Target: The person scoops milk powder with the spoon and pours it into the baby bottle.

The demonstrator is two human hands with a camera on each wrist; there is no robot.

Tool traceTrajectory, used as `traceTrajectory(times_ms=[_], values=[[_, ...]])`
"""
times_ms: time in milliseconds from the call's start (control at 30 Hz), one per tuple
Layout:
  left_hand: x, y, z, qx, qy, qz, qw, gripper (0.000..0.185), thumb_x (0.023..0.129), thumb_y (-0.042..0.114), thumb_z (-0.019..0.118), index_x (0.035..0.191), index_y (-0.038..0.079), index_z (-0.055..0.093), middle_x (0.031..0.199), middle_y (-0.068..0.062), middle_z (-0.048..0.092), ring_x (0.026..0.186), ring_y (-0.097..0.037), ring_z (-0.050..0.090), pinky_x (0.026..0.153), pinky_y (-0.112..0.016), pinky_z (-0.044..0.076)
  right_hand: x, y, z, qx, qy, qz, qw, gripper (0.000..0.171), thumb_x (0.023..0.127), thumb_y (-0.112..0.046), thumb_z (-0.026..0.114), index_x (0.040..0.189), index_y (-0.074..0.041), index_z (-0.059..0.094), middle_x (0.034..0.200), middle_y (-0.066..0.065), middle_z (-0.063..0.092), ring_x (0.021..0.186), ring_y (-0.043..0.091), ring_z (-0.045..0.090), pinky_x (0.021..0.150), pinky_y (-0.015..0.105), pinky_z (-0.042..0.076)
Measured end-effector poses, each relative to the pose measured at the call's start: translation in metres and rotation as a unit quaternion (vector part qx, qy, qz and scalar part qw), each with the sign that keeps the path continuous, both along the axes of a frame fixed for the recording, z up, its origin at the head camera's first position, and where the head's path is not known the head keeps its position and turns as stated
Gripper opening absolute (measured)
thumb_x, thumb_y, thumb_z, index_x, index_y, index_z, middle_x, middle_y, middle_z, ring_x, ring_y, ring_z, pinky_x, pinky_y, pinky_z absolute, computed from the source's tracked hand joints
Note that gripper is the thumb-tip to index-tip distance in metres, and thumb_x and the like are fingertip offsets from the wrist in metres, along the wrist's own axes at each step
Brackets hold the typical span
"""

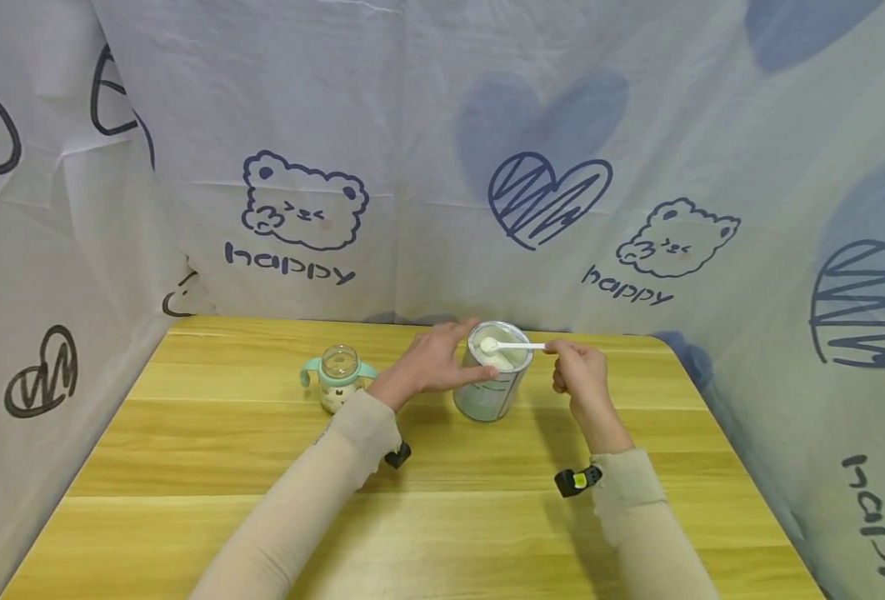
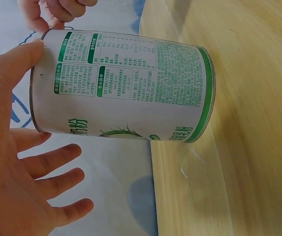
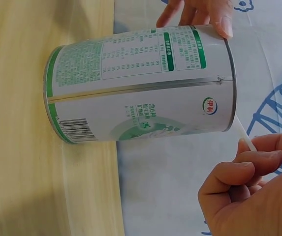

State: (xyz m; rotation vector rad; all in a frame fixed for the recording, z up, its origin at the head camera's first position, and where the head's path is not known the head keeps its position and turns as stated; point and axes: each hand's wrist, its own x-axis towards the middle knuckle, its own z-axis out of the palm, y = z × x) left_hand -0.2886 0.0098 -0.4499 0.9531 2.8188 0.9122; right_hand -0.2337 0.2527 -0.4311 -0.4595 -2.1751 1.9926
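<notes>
While the left hand (image 1: 433,360) steadies a white-and-green cylindrical metal tin (image 1: 492,387) with thumb and forefinger curled round its rim, the right hand (image 1: 579,373) pinches the handle of a small white plastic scoop (image 1: 508,345) held level over the tin's open mouth. Both forearms, in beige sleeves, reach forward across the pale wooden tabletop (image 1: 442,517), a small black device strapped at each wrist. The tin stands upright near the tabletop's far edge, its silver rim open and pale powder visible inside; the scoop's bowl is heaped with powder. A small clear glass baby bottle with mint-green handles (image 1: 338,377) stands uncapped just left of the left hand. Only the wrist views show the tin's wall: dense green nutrition tables from the left, a barcode, a vertical seam and a round logo from the right. The left-wrist view also shows three fingers spread clear of the tin.
</notes>
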Motion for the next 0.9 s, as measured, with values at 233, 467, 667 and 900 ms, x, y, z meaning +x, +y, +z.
traceTrajectory(times_ms=[233,467,667,900], values=[[0.0003,-0.0005,0.0001,0.002,0.003,-0.004,1.0,0.101,0.091,0.069,0.067,0.167,0.015,0.03,0.164,-0.021,0.044,0.151,-0.042,0.042,0.122,-0.063,0.037,0.0008,-0.0003,0.0,0.024,0.006,0.002,1.0,0.029,0.095,-0.016,0.069,0.066,-0.018,0.066,0.047,-0.01,0.036,0.046,0.009,0.036,0.049,0.024,0.036],[-0.0004,-0.0005,-0.0006,0.0,0.006,-0.005,1.0,0.1,0.092,0.069,0.067,0.167,0.015,0.03,0.164,-0.021,0.044,0.151,-0.042,0.042,0.122,-0.063,0.038,0.0006,-0.0026,-0.0029,0.093,0.038,-0.015,0.995,0.02,0.096,-0.018,0.068,0.093,0.002,0.072,0.05,-0.011,0.045,0.047,0.006,0.041,0.047,0.021,0.038],[-0.0008,-0.0002,-0.0018,0.002,0.008,-0.003,1.0,0.101,0.091,0.069,0.067,0.167,0.014,0.031,0.163,-0.021,0.045,0.151,-0.042,0.043,0.122,-0.063,0.039,0.0015,-0.0062,-0.0044,0.199,0.094,-0.024,0.975,0.026,0.094,-0.018,0.069,0.101,0.005,0.077,0.06,-0.012,0.052,0.058,0.006,0.048,0.052,0.02,0.041],[-0.0009,0.0008,-0.0017,-0.003,0.016,0.001,0.9999,0.101,0.091,0.07,0.066,0.167,0.013,0.031,0.163,-0.02,0.046,0.151,-0.041,0.044,0.122,-0.062,0.038,0.0006,-0.0087,-0.0085,0.268,0.176,-0.02,0.947,0.017,0.094,-0.015,0.069,0.092,-0.002,0.08,0.057,-0.009,0.048,0.052,0.007,0.043,0.048,0.022,0.034]])
